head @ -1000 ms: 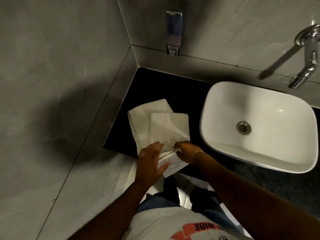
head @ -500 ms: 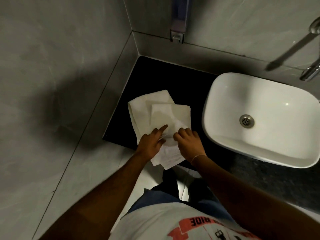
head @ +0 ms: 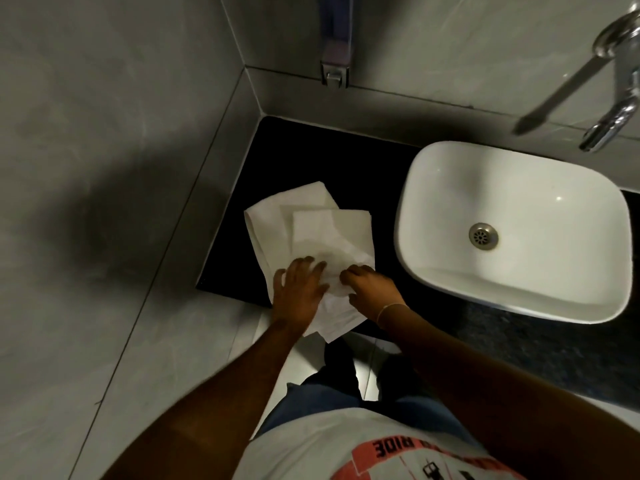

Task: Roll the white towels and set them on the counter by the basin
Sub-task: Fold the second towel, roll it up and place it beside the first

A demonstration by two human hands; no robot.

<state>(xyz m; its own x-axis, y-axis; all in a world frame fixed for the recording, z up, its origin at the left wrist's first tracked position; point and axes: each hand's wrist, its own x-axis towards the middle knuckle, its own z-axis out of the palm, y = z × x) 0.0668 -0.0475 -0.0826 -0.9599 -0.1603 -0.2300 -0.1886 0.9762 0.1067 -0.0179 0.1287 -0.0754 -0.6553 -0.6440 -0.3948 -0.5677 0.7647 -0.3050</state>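
Observation:
Two white towels lie flat and overlapping on the black counter (head: 311, 157), left of the white basin (head: 512, 233). The upper towel (head: 332, 237) lies on the lower towel (head: 266, 220), and its near end hangs over the counter's front edge. My left hand (head: 298, 289) presses flat on the near end, fingers spread. My right hand (head: 370, 289) is beside it with fingers curled onto the same towel's bunched near end. Neither towel is rolled.
A chrome soap dispenser (head: 336, 46) hangs on the back wall above the counter's corner. A chrome tap (head: 616, 98) juts from the wall over the basin. Grey tiled wall closes the left side. A speckled counter (head: 519, 348) runs in front of the basin.
My left hand has flattened on the towel's near end with its fingers spread. The right hand's fingers have curled into the fabric, which now bunches between the hands.

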